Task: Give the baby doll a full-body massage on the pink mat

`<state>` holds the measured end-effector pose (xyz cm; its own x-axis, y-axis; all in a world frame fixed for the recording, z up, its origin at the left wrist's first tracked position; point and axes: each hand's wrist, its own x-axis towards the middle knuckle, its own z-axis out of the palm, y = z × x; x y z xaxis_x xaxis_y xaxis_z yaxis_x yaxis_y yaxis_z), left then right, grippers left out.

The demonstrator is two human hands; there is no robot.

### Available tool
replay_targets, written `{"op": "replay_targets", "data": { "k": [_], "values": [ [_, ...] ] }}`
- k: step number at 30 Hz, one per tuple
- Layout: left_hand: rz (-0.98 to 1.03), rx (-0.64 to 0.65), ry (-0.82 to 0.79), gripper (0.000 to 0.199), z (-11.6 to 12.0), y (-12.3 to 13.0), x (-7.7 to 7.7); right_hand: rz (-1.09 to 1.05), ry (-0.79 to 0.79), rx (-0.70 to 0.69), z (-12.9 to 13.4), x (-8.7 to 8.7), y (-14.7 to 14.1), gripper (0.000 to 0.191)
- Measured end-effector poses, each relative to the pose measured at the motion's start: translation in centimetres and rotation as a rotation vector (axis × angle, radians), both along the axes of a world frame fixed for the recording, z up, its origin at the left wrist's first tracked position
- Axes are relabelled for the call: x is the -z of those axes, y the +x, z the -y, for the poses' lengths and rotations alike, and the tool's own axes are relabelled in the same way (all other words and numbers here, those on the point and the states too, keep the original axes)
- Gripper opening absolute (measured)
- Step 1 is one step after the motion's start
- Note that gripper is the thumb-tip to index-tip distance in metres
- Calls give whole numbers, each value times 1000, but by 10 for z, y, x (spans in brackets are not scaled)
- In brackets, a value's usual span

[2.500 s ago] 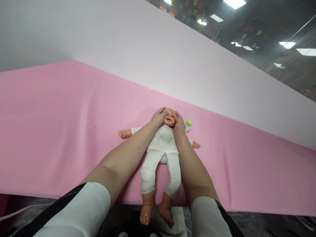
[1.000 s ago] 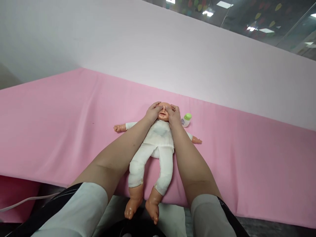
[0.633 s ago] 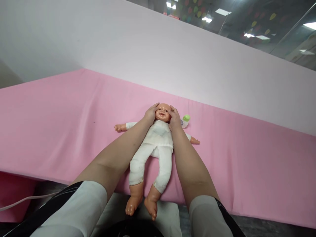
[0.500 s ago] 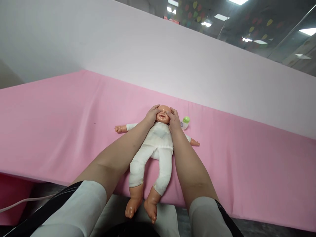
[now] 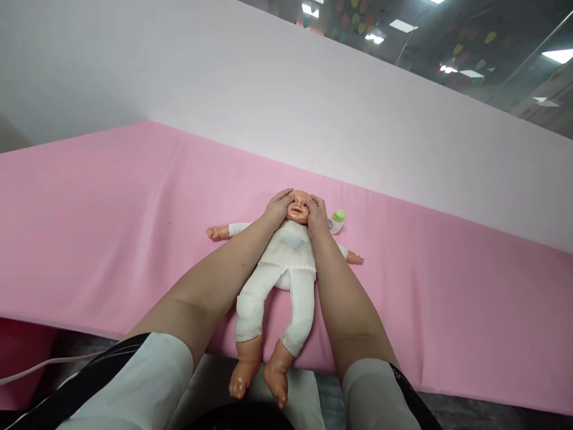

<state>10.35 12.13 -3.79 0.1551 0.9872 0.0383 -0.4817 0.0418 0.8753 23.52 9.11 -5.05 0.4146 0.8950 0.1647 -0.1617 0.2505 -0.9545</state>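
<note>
A baby doll with a white cloth body lies on its back, its head away from me and its feet hanging past the near edge. My left hand cups the left side of the doll's head, thumb near the eye. On the other side of the head, my right hand is curved round it, its thumb by the temple. Between the two hands the doll's face shows; the fingers behind the head are partly hidden. Just right of my right hand lies a small clear bottle with a green cap.
Pink padded covering spreads over the table under the doll. Behind it rises a white wall with a glass pane above. A pale cable runs at the lower left, near a red surface.
Both thumbs have moved outward from the middle of the doll's face toward its temples, so more of the eyes shows. The doll's head has shifted slightly to the right in view.
</note>
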Motion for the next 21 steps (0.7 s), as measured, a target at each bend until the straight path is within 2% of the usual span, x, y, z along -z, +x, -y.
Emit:
{"op": "replay_targets", "data": {
  "k": [4, 9, 13, 16, 21],
  "values": [
    [35, 25, -30, 54, 1, -3, 0, -119, 63, -77, 7, 1, 0, 42],
    [60, 32, -50, 59, 4, -6, -1, -162, 80, -126, 12, -2, 0, 55],
    [59, 67, -14, 68, 9, -6, -5, -90, 31, -104, 10, -6, 0, 64],
    [14, 59, -12, 66, 10, -6, -7, 19, -16, -44, 7, -7, 0, 67],
    [-45, 29, 9, 57, 2, -3, -3, 100, -34, 24, 2, -3, 0, 58]
  ]
}}
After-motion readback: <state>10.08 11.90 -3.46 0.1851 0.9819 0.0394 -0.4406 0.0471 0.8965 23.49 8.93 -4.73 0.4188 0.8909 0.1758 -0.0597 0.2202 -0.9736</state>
